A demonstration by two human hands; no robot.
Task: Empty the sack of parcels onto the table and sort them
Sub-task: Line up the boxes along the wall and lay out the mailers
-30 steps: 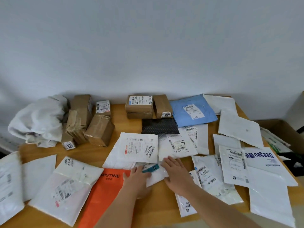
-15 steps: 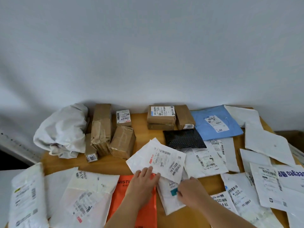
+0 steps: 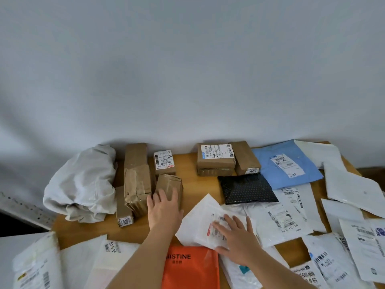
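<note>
The emptied white sack [image 3: 83,182] lies crumpled at the table's back left. Brown taped boxes stand beside it. My left hand [image 3: 164,207] rests with spread fingers on the near face of a small brown box [image 3: 169,184]. My right hand [image 3: 235,236] lies flat, fingers straight, on a white mailer with a red-marked label [image 3: 200,224]. An orange mailer [image 3: 191,268] sits under my arms at the near edge. A black dotted mailer [image 3: 246,188] and a blue mailer [image 3: 287,163] lie further back.
The wooden table [image 3: 189,184] stands against a pale wall. Two stacked brown boxes [image 3: 215,159] and another brown box [image 3: 244,157] sit at the back middle. Several white mailers cover the right side [image 3: 354,190] and the near left [image 3: 41,265].
My left hand left the white mailer and moved forward-left onto the small brown box. My right hand moved up onto the white labelled mailer. The view shifted right and up.
</note>
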